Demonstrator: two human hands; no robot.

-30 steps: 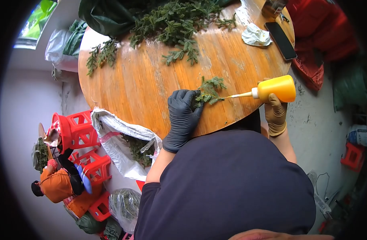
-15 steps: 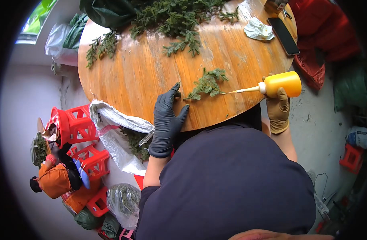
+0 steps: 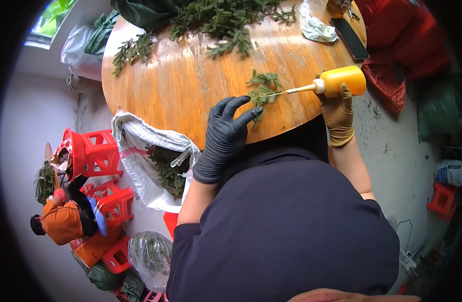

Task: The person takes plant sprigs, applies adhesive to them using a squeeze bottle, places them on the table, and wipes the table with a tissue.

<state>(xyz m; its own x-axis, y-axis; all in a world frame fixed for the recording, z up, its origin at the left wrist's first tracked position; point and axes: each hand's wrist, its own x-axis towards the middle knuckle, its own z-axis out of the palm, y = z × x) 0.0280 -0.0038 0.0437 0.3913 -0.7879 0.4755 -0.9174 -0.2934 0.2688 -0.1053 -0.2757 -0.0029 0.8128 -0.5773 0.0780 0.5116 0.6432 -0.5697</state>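
A small green artificial fir sprig [image 3: 262,94] lies on the round wooden table [image 3: 185,90] near its front edge. My left hand [image 3: 228,123], in a black glove, reaches in from the left. Its thumb and index finger are spread apart, with their tips at the sprig's left side; whether they press on it is hard to tell. In a tan-brown glove, my right hand [image 3: 339,113] is wrapped round a yellow squeeze bottle [image 3: 345,80]. The bottle is tilted nearly flat, and its long pale nozzle [image 3: 302,89] points left, its tip at the sprig.
More fir sprigs [image 3: 216,22] are heaped at the table's far side. A crumpled tissue [image 3: 319,30] and a phone [image 3: 349,39] lie at the back right. A white sack [image 3: 155,189] with greenery hangs by the left edge. A person in orange [image 3: 64,220] sits among red stools [image 3: 100,153].
My left hand has moved right and up to the sprig, which has turned. My right hand has carried the bottle up and left, its tip now over the needles.
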